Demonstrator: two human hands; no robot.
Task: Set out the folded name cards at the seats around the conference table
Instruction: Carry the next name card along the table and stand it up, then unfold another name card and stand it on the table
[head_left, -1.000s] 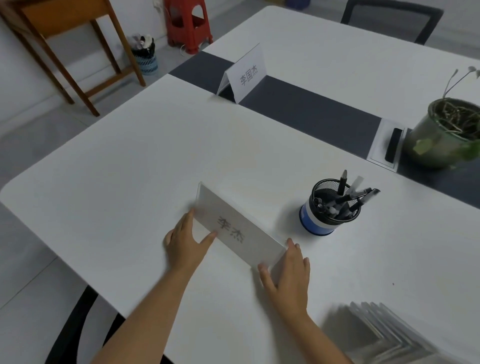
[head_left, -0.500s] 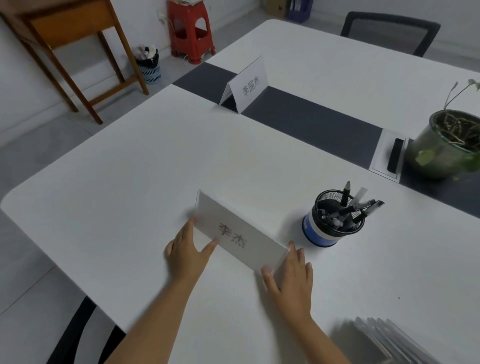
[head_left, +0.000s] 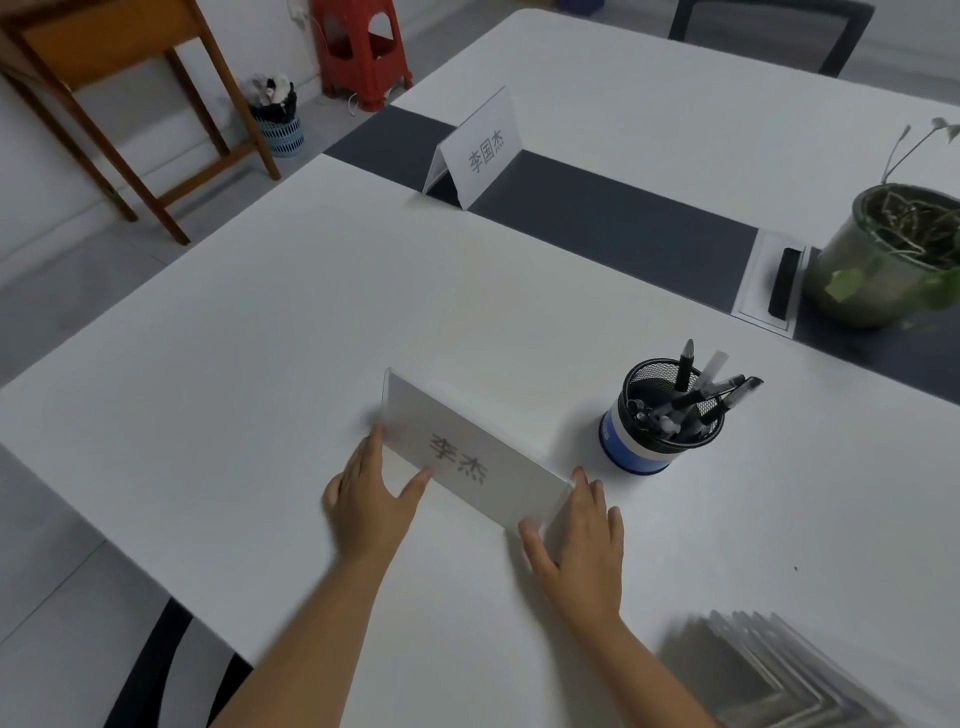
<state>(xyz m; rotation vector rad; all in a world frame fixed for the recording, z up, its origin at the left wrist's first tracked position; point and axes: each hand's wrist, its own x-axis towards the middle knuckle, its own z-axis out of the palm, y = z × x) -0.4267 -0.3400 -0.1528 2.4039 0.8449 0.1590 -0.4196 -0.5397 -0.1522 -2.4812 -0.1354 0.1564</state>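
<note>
Head: hands (head_left: 371, 499) steady name card (head_left: 470, 452) (upright).

A folded white name card (head_left: 467, 457) stands tent-like near the counter's (head_left: 260, 364) near edge, dark characters facing the seat. A second card (head_left: 480, 150) stands upright toward the far-left corner. More cards (head_left: 774, 675) lie stacked at the near-right edge.
</note>
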